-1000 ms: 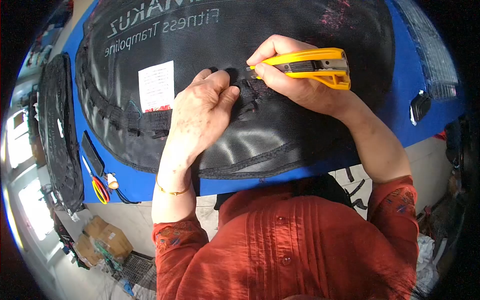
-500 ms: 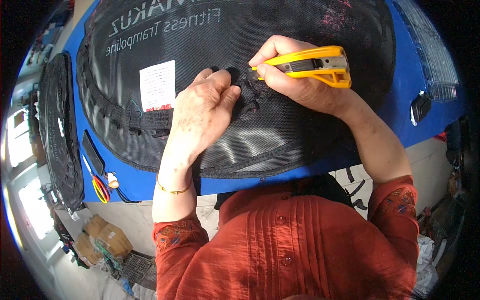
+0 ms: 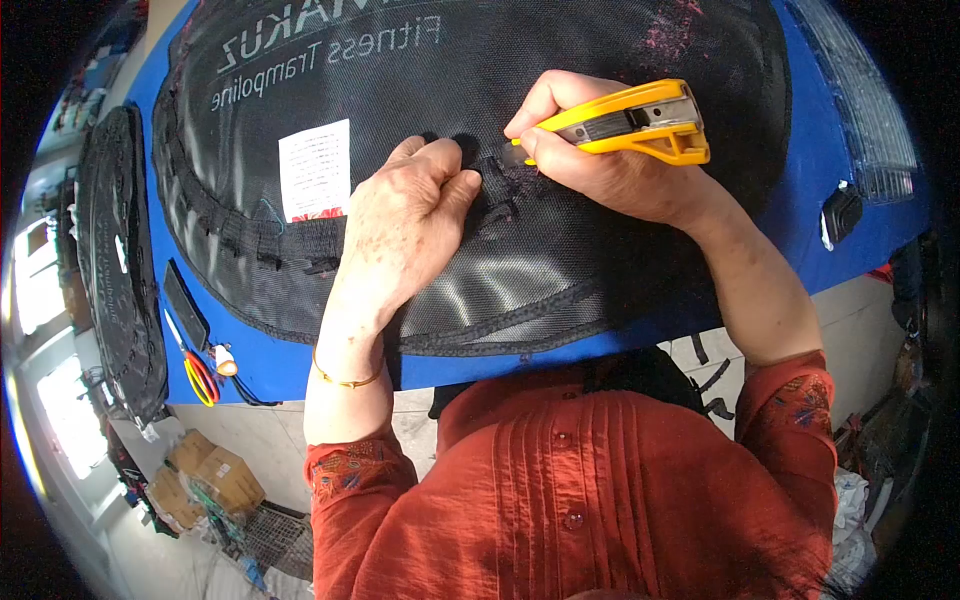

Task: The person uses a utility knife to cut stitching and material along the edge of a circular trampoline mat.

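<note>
My right hand [image 3: 610, 170] grips a yellow utility knife [image 3: 655, 118], its front end pointing left, just above the black mesh trampoline mat [image 3: 560, 250]. A short black webbing strap [image 3: 493, 186] on the mat lies between the knife and my left hand [image 3: 412, 222]. The left hand is closed, with fingers curled down and the thumb against the index finger, pinching black material at the strap band. What exactly sits between those fingertips is mostly hidden. Left of that hand, a white printed label [image 3: 316, 170] lies on the mat near the webbing band.
A blue tabletop [image 3: 790, 235] carries the mat. At its left lie scissors with red and yellow handles [image 3: 199, 375], a dark flat case [image 3: 187, 303] and a small spool [image 3: 224, 358]. Another folded black mat [image 3: 122, 270] stands beyond. Cardboard boxes [image 3: 222, 478] are on the floor.
My right hand and the utility knife have shifted slightly to the right, drawing the knife's front end away from the strap. My left hand stays in place.
</note>
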Available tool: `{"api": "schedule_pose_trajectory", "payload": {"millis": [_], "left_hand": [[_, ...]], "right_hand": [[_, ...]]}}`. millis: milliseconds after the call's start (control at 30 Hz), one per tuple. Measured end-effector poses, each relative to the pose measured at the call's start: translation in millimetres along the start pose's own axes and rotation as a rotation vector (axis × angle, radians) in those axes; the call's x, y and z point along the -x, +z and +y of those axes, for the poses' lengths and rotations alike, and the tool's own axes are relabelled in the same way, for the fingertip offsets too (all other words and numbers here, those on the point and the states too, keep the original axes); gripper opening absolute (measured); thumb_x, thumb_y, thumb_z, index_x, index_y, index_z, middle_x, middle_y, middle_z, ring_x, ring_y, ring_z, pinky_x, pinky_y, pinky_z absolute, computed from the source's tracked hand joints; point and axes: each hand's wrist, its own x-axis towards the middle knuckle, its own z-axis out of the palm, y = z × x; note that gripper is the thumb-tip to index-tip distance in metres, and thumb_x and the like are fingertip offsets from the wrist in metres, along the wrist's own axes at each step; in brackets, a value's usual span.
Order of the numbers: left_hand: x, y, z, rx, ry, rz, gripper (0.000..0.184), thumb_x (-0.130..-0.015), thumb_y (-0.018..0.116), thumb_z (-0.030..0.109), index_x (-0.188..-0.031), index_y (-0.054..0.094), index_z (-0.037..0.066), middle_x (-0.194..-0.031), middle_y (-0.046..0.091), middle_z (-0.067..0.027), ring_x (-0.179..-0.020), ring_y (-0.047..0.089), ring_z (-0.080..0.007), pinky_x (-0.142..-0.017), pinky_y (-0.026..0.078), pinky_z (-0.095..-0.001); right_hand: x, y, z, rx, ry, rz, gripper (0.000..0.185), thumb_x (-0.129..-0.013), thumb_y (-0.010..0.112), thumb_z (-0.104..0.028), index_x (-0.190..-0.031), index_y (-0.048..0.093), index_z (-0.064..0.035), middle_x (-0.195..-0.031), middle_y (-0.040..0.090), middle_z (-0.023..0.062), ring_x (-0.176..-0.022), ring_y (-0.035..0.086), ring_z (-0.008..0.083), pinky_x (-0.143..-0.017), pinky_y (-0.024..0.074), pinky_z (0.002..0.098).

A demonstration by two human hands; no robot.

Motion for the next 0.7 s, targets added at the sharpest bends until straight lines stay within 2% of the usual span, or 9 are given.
{"api": "schedule_pose_trajectory", "payload": {"millis": [133, 333, 367, 400, 500, 533, 567, 600, 700], "left_hand": [[0.5, -0.6, 0.3, 0.007, -0.006, -0.006, 0.018, -0.093, 0.065, 0.02, -0.086, 0.059, 0.004, -0.089, 0.061, -0.0164, -0.081, 0.065, -0.0385, -0.071, 0.05, -0.0473], [0.6, -0.2, -0.3, 0.008, -0.005, -0.003, 0.017, -0.093, 0.065, 0.019, -0.087, 0.06, 0.004, -0.088, 0.061, -0.0155, -0.08, 0.065, -0.0378, -0.07, 0.05, -0.0464], [0.3, 0.0, -0.2, 0.01, -0.002, -0.005, 0.017, -0.093, 0.065, 0.019, -0.087, 0.06, 0.004, -0.088, 0.061, -0.0155, -0.08, 0.065, -0.0378, -0.07, 0.05, -0.0464], [0.7, -0.1, -0.3, 0.023, 0.0, -0.003, 0.017, -0.092, 0.065, 0.018, -0.087, 0.06, 0.004, -0.087, 0.061, -0.0152, -0.08, 0.065, -0.0376, -0.07, 0.05, -0.046], [0.7, -0.3, 0.6, 0.034, -0.008, -0.003, 0.017, -0.092, 0.065, 0.018, -0.087, 0.06, 0.004, -0.087, 0.06, -0.0148, -0.079, 0.064, -0.0373, -0.07, 0.049, -0.0454], [0.6, -0.6, 1.1, 0.034, -0.016, -0.005, 0.017, -0.092, 0.065, 0.018, -0.087, 0.06, 0.003, -0.087, 0.06, -0.0146, -0.078, 0.064, -0.0372, -0.07, 0.049, -0.0452], [0.7, -0.9, 1.4, 0.034, -0.016, -0.006, 0.017, -0.092, 0.065, 0.018, -0.087, 0.06, 0.003, -0.087, 0.06, -0.0146, -0.078, 0.064, -0.0372, -0.07, 0.049, -0.0452], [0.7, -1.1, 1.8, 0.03, -0.02, -0.008, 0.017, -0.092, 0.065, 0.018, -0.087, 0.06, 0.003, -0.086, 0.06, -0.0146, -0.079, 0.064, -0.0371, -0.07, 0.049, -0.0452], [0.4, -1.1, 1.7, 0.022, -0.016, -0.007, 0.017, -0.092, 0.065, 0.018, -0.087, 0.06, 0.003, -0.086, 0.06, -0.0145, -0.079, 0.064, -0.0368, -0.07, 0.049, -0.0452]], "right_hand": [[0.6, 0.7, 1.3, 0.029, -0.035, 0.007, 0.009, -0.095, 0.061, -0.011, -0.102, 0.063, -0.0056, -0.09, 0.066, 0.0053, -0.081, 0.068, 0.0164, -0.075, 0.0547, 0.0287], [0.0, 2.4, -5.1, -0.123, 0.104, 0.004, 0.011, -0.096, 0.06, -0.013, -0.102, 0.063, -0.005, -0.09, 0.068, 0.0056, -0.084, 0.069, 0.0161, -0.077, 0.0545, 0.0288], [0.4, 3.9, -7.1, -0.216, 0.135, 0.019, 0.007, -0.091, 0.064, -0.01, -0.094, 0.061, -0.0049, -0.092, 0.063, 0.0054, -0.086, 0.067, 0.0186, -0.078, 0.0533, 0.0298], [1.0, 5.1, -8.0, -0.311, 0.165, 0.035, 0.01, -0.087, 0.069, -0.007, -0.087, 0.059, -0.0048, -0.094, 0.059, 0.0051, -0.089, 0.065, 0.0211, -0.078, 0.0521, 0.0309], [3.1, 7.0, -2.7, -0.189, 0.04, 0.027, 0.01, -0.088, 0.068, -0.007, -0.087, 0.058, -0.0048, -0.094, 0.06, 0.006, -0.089, 0.065, 0.0215, -0.078, 0.0525, 0.0315], [2.8, 6.4, -2.9, -0.191, 0.04, 0.028, 0.01, -0.088, 0.068, -0.007, -0.087, 0.058, -0.0048, -0.094, 0.06, 0.006, -0.089, 0.065, 0.0215, -0.078, 0.0525, 0.0315], [2.2, 5.1, -3.5, -0.206, 0.076, 0.02, 0.007, -0.091, 0.064, -0.011, -0.093, 0.061, -0.0051, -0.092, 0.064, 0.0059, -0.087, 0.066, 0.0186, -0.078, 0.0533, 0.0306], [1.9, 3.7, -4.0, -0.221, 0.111, 0.012, 0.011, -0.094, 0.06, -0.015, -0.1, 0.064, -0.0055, -0.091, 0.068, 0.0058, -0.084, 0.068, 0.0157, -0.078, 0.0541, 0.0298], [1.6, 1.4, -4.6, -0.191, 0.099, -0.022, 0.009, -0.094, 0.06, -0.013, -0.098, 0.064, -0.0058, -0.092, 0.068, 0.0059, -0.084, 0.068, 0.016, -0.077, 0.054, 0.0302]]}}
